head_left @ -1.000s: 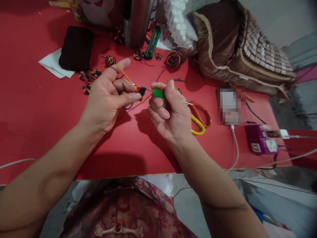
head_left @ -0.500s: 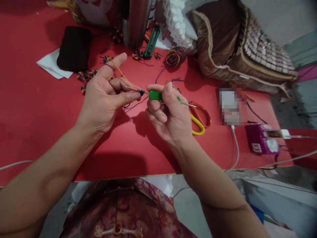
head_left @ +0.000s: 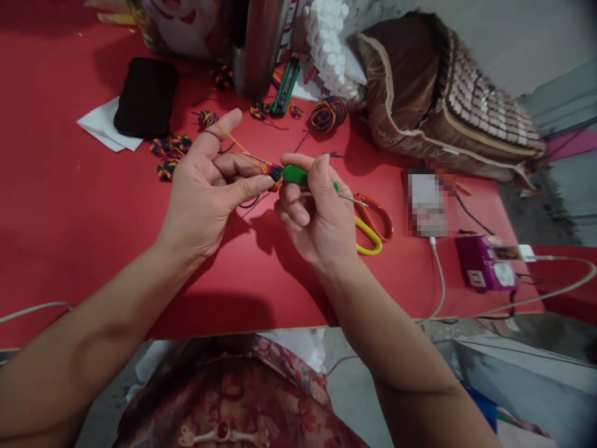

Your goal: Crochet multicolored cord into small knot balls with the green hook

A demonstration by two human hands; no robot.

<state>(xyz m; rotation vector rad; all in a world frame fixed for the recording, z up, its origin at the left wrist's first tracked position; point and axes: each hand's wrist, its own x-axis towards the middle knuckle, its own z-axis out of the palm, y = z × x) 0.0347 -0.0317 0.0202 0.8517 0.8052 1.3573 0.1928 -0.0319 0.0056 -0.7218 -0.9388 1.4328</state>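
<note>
Between thumb and fingers, my left hand (head_left: 205,180) pinches a small multicoloured crochet piece (head_left: 273,174). An orange yarn strand (head_left: 232,138) runs from its raised index finger down to the work. My right hand (head_left: 321,208) is closed around the green handle of a crochet hook (head_left: 295,175). The hook's metal shaft passes through the piece, its tip showing on the left side above my left fingers. A second metal end sticks out behind the right hand, over scissors (head_left: 373,239) with one yellow and one red-orange handle; their blades are hidden.
A ball of multicoloured yarn (head_left: 328,115), a green box cutter (head_left: 285,87) and a steel flask (head_left: 259,50) stand or lie beyond my hands. Crocheted pieces (head_left: 170,152) and a black case (head_left: 145,96) are left. A brown cushion (head_left: 420,106) and purple power box (head_left: 485,264) are right.
The crochet piece has slid along the hook's shaft to the green handle, and more of it shows past my left thumb. The whole view has shifted slightly.
</note>
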